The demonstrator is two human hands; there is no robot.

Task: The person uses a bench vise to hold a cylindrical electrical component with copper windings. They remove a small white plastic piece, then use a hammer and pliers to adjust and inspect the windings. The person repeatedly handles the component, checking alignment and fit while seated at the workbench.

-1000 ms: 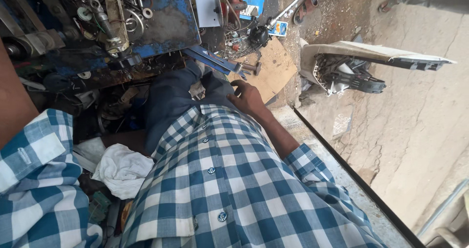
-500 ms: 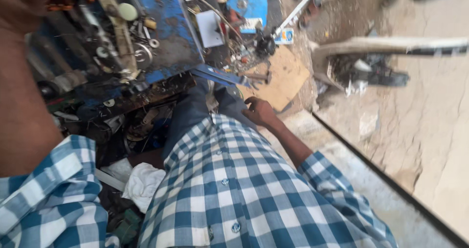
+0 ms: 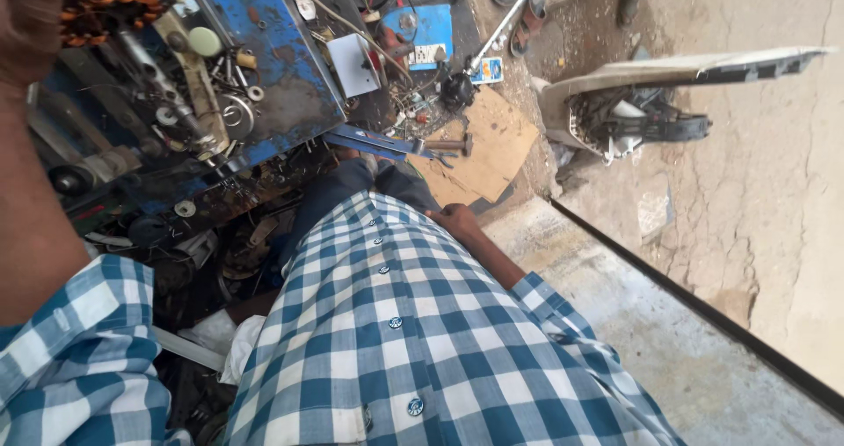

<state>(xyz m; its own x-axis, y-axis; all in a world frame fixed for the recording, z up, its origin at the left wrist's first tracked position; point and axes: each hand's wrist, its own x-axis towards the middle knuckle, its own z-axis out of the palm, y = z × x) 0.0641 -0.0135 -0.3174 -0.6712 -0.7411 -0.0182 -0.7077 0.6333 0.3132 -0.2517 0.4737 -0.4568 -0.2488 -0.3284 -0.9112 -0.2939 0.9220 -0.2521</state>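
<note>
I look down my own blue and white checked shirt (image 3: 413, 340). My left arm reaches up along the left edge, and my left hand (image 3: 28, 26) is blurred in the top left corner, right beside an orange copper winding (image 3: 110, 7) on a blue metal bench (image 3: 290, 68). Its grip is not visible. My right hand (image 3: 453, 221) rests against my hip at the shirt's edge, its fingers tucked out of sight. Nothing shows in it.
Washers, rings and small tools litter the blue bench. A blue clamp tool (image 3: 374, 143) and a hammer (image 3: 450, 145) lie by a sheet of cardboard (image 3: 497, 138). A white cloth (image 3: 239, 348) sits low left. A broken white panel (image 3: 677, 72) and a concrete step (image 3: 677, 349) are on the right.
The view has swung. My left arm has risen into the frame and its hand has reached the top left corner. My right hand stays at my hip.
</note>
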